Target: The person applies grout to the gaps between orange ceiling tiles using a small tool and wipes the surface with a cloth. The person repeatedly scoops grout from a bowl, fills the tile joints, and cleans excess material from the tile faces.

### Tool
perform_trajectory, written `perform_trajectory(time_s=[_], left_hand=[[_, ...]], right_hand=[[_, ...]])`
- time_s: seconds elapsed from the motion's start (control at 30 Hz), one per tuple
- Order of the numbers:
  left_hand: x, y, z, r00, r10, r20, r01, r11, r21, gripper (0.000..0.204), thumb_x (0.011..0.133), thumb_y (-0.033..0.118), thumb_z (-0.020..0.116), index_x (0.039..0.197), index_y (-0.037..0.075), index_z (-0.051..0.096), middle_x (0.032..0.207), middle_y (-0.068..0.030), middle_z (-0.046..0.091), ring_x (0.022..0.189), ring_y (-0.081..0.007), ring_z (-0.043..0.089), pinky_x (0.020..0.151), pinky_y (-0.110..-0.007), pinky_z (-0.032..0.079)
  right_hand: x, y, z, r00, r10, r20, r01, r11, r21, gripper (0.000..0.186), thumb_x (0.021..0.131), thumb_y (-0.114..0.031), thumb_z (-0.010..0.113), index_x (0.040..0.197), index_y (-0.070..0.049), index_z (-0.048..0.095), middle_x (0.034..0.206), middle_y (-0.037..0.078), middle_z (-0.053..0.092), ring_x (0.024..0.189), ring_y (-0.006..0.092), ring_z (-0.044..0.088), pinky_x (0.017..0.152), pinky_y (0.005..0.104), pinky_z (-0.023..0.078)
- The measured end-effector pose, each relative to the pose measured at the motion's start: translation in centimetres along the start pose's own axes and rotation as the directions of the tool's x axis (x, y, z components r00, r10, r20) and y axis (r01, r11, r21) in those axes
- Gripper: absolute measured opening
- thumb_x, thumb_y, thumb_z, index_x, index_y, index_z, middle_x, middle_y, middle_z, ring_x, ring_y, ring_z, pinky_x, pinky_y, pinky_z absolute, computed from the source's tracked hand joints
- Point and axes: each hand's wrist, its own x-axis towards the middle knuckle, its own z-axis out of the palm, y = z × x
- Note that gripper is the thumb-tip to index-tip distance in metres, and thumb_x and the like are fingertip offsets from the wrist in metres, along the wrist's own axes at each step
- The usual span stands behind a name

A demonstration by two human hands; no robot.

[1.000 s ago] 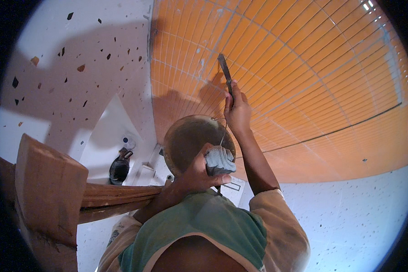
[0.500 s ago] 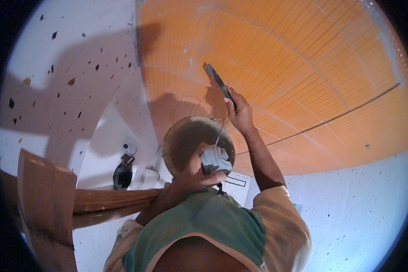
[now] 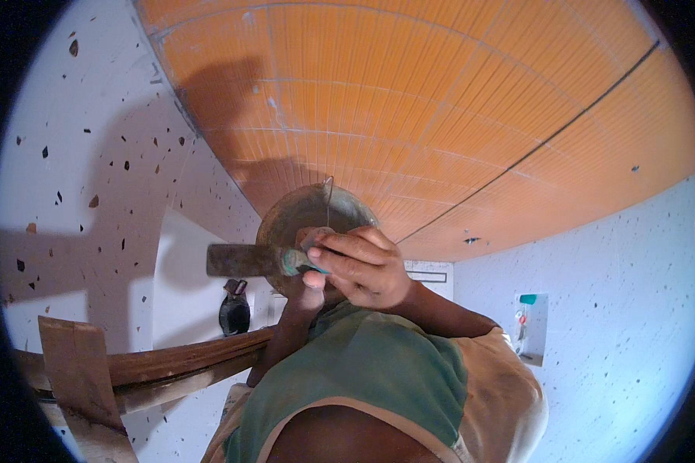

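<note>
My right hand is closed round the greenish handle of a putty knife, whose flat dark blade points left. Just beneath it is my left hand, mostly hidden by the right hand and the knife; its thumb tip shows beside the handle. Of the grey lump in my left hand, only a little shows, if any. Both hands are over the mouth of a round bucket, stained inside. The bucket's wire handle runs up toward my left hand.
An orange grooved wall with a dark line across it curves ahead. Speckled white walls stand at both sides. Brown wooden beams cross at lower left, near a black object. A niche with small items is at right.
My right hand has come down from the orange wall to my left hand, and the knife has swung to point left. The grey lump is now largely covered. The view has shifted.
</note>
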Motion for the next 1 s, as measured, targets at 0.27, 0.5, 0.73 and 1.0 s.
perform_trajectory(time_s=[0.27, 0.5, 0.73, 1.0], left_hand=[[0.7, 3.4, 3.3, 0.992, -0.112, 0.059, 0.121, 0.973, -0.195, 0.080, 0.091, 0.066, 0.051, 0.137, 0.001, 0.045, 0.135, -0.0149, 0.053, 0.125, -0.0275, 0.051, 0.107, -0.043, 0.039], [1.4, 2.6, 1.2, 0.994, -0.074, 0.075, 0.084, 0.987, -0.137, 0.061, 0.097, 0.048, 0.049, 0.132, -0.002, 0.048, 0.130, -0.0197, 0.055, 0.101, -0.0237, 0.059, 0.087, -0.036, 0.047], [1.9, 3.5, 2.5, 0.989, -0.025, 0.149, 0.031, 0.999, -0.038, 0.065, 0.096, 0.045, 0.053, 0.130, -0.010, 0.046, 0.139, -0.0382, 0.041, 0.063, -0.0175, 0.063, 0.046, -0.022, 0.048], [1.6, 3.3, 2.3, 0.989, -0.071, 0.132, 0.088, 0.988, -0.126, 0.062, 0.096, 0.035, 0.057, 0.132, -0.012, 0.040, 0.136, -0.0401, 0.041, 0.064, -0.0192, 0.062, 0.045, -0.024, 0.048]], right_hand=[[-2.4, -0.4, -0.1, 0.998, -0.057, 0.032, 0.059, 0.994, -0.086, 0.045, 0.073, -0.001, 0.073, 0.118, 0.003, 0.065, 0.125, 0.017, 0.063, 0.102, 0.0296, 0.064, 0.088, 0.0376, 0.052], [-5.3, 1.3, -0.4, 0.877, 0.468, -0.111, -0.445, 0.877, 0.178, 0.054, 0.078, 0.003, 0.073, 0.130, 0.000, 0.057, 0.123, 0.022, 0.061, 0.108, 0.0348, 0.063, 0.090, 0.0360, 0.050], [-7.7, 9.5, -7.8, 0.392, 0.755, -0.526, -0.687, 0.620, 0.378, 0.037, 0.087, -0.008, 0.071, 0.118, 0.005, 0.057, 0.108, 0.015, 0.066, 0.100, 0.0204, 0.063, 0.089, 0.0346, 0.051], [0.6, 21.6, -17.7, 0.629, 0.086, -0.773, -0.545, 0.758, -0.359, 0.034, 0.079, -0.008, 0.075, 0.110, -0.002, 0.064, 0.100, 0.018, 0.065, 0.094, 0.0342, 0.063, 0.083, 0.0396, 0.052]])
